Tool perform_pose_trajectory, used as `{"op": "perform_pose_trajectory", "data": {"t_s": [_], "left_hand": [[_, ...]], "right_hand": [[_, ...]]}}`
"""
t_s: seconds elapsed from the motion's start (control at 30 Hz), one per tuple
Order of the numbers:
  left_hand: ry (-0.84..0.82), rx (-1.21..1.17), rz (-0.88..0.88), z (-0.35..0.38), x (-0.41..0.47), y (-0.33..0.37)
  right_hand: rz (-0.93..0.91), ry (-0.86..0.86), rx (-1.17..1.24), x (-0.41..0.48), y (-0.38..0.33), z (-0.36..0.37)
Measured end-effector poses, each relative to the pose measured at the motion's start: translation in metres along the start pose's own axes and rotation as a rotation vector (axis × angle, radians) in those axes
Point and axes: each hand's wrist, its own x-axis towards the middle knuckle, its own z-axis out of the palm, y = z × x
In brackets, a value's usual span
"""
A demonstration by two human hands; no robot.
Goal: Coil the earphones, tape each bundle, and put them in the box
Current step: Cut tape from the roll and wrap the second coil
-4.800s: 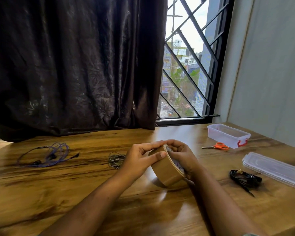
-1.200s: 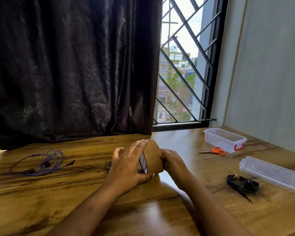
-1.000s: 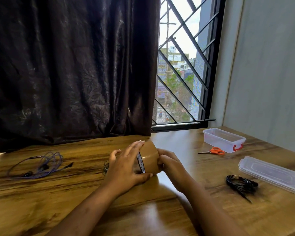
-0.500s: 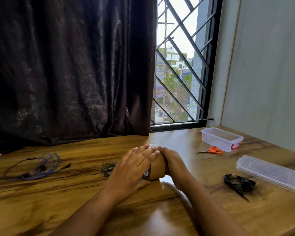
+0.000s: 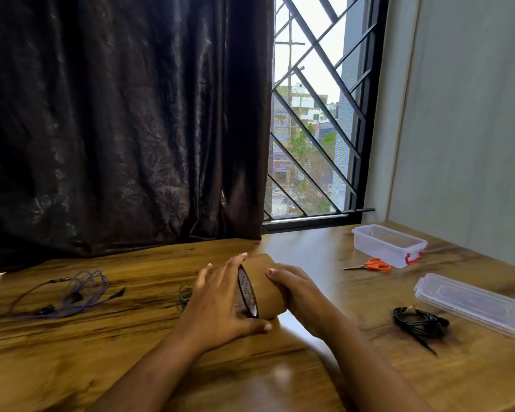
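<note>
A brown tape roll (image 5: 264, 288) is held on edge near the middle of the wooden worktop (image 5: 72, 352); whether its lower rim touches the surface cannot be told. The left hand (image 5: 220, 304) is laid against the roll's printed side face, its fingers (image 5: 229, 264) spread and nearly straight over the upper rim, the thumb hooked under the lower rim. The right hand (image 5: 301, 292) is wrapped round the outer band from the far side, its fingers (image 5: 275, 273) curled and pressed together on the tape. A small coil of dark earphones (image 5: 185, 294) is seen just beside the left hand, partly hidden by it. Purple earphones (image 5: 69, 292) lie loosely looped well apart at the left of the worktop. A bundle of black earphones (image 5: 416, 324) lies to the right of the right forearm, near a clear lid (image 5: 473, 304) set flat on the worktop. The clear box (image 5: 388, 245) with red clips stands open at the far right, below the window, with orange-handled scissors (image 5: 372, 265) just beside its near wall. A dark curtain (image 5: 125, 120) is drawn across the left of the barred window (image 5: 315, 114).
</note>
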Motion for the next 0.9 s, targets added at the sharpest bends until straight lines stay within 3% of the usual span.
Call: {"op": "perform_pose_trajectory", "data": {"t_s": [0.3,0.43,0.57,0.67,0.8,0.9], "left_hand": [[-0.01,-0.247,-0.11,0.012,0.008,-0.013],[0.085,-0.379,-0.137,0.015,0.012,-0.018],[0.171,-0.372,-0.134,0.014,0.013,-0.016],[0.25,-0.376,-0.115,0.014,0.014,-0.015],[0.385,-0.503,-0.083,0.011,0.016,-0.019],[0.415,-0.498,-0.071,0.011,0.015,-0.02]], "right_hand": [[-0.081,-0.13,-0.072,0.001,-0.001,-0.001],[-0.117,-0.173,-0.16,-0.004,-0.005,-0.001],[-0.045,-0.191,-0.058,-0.007,-0.004,0.0],[-0.016,-0.1,-0.072,0.001,0.006,-0.003],[0.014,0.096,-0.272,0.012,0.023,-0.014],[-0.01,0.152,-0.353,0.014,0.026,-0.016]]}}
